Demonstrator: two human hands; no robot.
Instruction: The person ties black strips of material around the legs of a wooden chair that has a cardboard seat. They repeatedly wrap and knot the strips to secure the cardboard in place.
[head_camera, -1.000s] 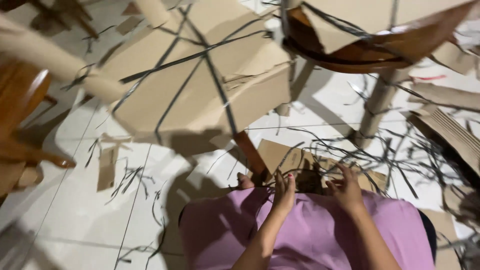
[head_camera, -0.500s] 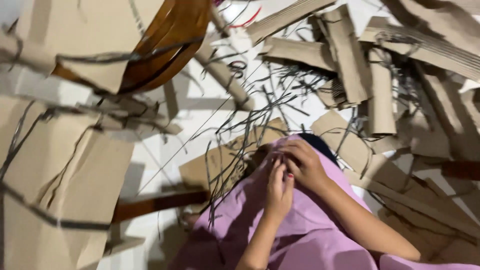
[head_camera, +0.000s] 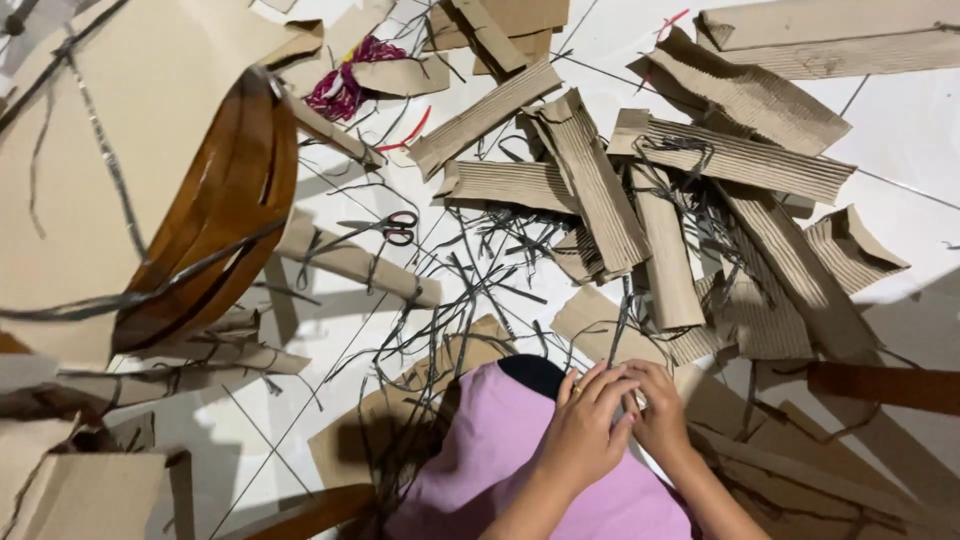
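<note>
Fingers of the left hand (head_camera: 583, 432) are curled over those of the right hand (head_camera: 662, 415), both pinched shut on something small and pale between them over the pink-clad lap (head_camera: 500, 450); what it is cannot be told. It looks light and easily dropped, best held at its edges with the fingertips. Against half a second ago, the view has swung to show scissors (head_camera: 385, 228) and corrugated cardboard strips (head_camera: 590, 180) on the floor, while the hands remain joined.

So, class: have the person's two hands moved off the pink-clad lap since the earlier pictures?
No. The left hand and right hand remain pressed together over the pink lap; only the camera swung across the cardboard strips.
</note>
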